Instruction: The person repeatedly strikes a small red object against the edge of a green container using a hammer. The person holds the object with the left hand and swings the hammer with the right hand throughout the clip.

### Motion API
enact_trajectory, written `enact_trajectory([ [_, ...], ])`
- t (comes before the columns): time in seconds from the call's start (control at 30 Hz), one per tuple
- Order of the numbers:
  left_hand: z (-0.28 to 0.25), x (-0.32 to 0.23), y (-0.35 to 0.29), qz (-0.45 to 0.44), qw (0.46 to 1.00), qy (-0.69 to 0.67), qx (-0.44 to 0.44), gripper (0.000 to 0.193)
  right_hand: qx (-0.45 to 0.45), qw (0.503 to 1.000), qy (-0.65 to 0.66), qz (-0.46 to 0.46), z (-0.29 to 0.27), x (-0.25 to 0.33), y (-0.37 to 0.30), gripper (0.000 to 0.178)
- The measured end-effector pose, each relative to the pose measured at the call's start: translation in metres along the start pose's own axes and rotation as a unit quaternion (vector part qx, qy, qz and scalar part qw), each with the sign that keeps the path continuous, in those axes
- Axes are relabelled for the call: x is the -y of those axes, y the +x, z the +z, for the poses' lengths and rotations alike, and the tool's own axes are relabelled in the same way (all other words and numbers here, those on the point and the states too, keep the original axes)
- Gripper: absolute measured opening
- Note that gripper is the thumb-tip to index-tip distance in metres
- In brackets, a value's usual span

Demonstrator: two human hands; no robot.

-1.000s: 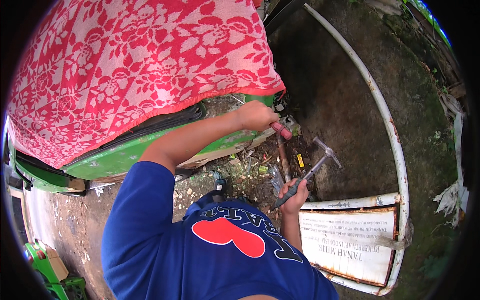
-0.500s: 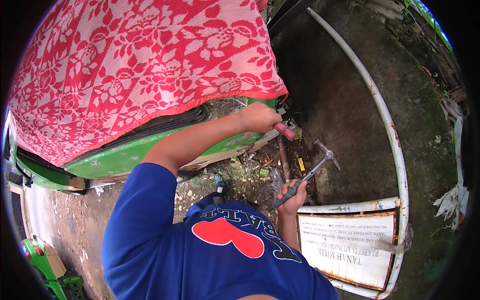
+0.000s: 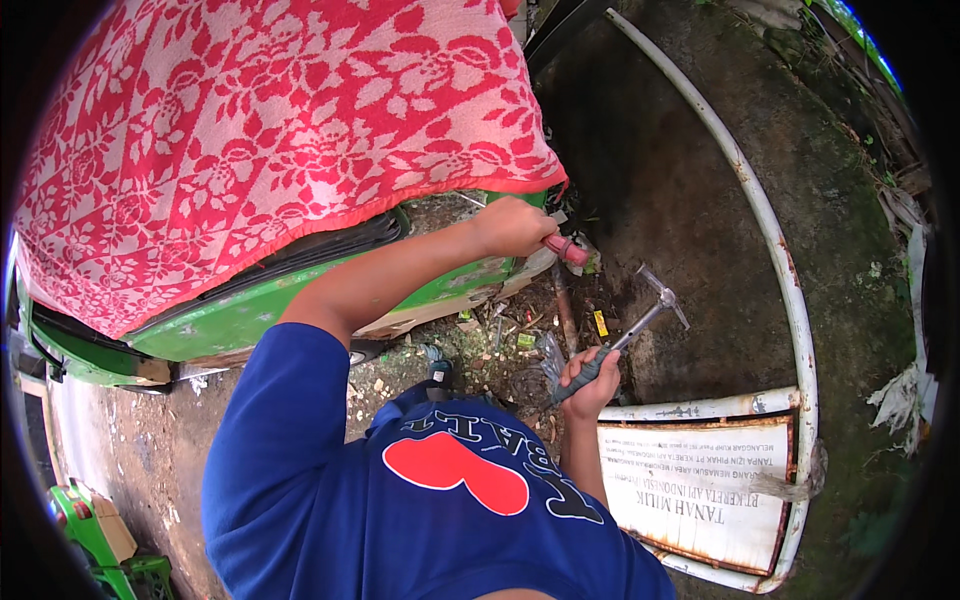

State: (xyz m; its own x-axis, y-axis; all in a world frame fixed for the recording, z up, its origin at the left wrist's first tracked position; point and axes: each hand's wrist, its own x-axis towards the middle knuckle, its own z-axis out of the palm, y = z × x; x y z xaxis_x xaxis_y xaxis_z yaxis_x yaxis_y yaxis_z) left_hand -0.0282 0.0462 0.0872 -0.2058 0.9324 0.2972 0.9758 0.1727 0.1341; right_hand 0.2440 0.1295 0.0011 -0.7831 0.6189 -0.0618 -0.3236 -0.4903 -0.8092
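My right hand (image 3: 592, 388) is closed around the dark wrapped grip of a metal hammer (image 3: 640, 322). Its T-shaped head points away to the upper right, over bare ground. Farther forward, my left hand (image 3: 513, 228) is closed beside the corner of the green vehicle body (image 3: 430, 290). Out of that fist, on its right side, sticks a red rounded handle (image 3: 567, 249). The rest of this red-handled tool is hidden by my fingers. The hammer head stays apart from the red handle.
A red and pink floral blanket (image 3: 300, 140) drapes over the vehicle. To the right, a rusty white bent pipe (image 3: 760, 190) carries a white sign board (image 3: 700, 490). Debris (image 3: 490, 345) litters the ground ahead. Green plastic items (image 3: 100, 540) stand at lower left.
The hammer has shifted slightly to the right, its head tilting a little. My left hand and the red handle have moved slightly left and up. Both grips are kept.
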Motion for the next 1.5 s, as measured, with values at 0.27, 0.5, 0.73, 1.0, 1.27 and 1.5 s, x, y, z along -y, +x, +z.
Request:
enact_trajectory([
  [0.27,-0.002,0.002,0.0,-0.013,1.0,0.006,0.004,0.014,0.011,1.0,0.028,-0.002,-0.005,-0.01,0.006,0.045],
  [0.5,0.004,0.003,-0.001,-0.017,1.0,0.012,0.004,0.013,0.008,0.999,0.044,-0.027,-0.007,0.0,0.01,0.045],
  [0.73,0.003,0.003,-0.004,-0.015,1.0,0.024,0.012,0.012,0.012,0.999,0.051,-0.008,-0.009,-0.003,0.013,0.047],
  [1.0,0.006,0.007,-0.008,-0.011,1.0,0.02,0.003,0.013,0.018,0.999,0.046,-0.011,-0.005,0.003,0.014,0.047],
  [1.27,0.0,0.009,-0.012,-0.02,1.0,0.023,0.001,0.013,0.053,0.998,0.001,0.04,-0.007,-0.003,0.013,0.046],
  [1.5,-0.003,0.009,-0.03,-0.014,1.0,0.012,-0.022,0.014,0.05,0.995,-0.053,0.062,-0.002,-0.003,0.009,0.047],
])
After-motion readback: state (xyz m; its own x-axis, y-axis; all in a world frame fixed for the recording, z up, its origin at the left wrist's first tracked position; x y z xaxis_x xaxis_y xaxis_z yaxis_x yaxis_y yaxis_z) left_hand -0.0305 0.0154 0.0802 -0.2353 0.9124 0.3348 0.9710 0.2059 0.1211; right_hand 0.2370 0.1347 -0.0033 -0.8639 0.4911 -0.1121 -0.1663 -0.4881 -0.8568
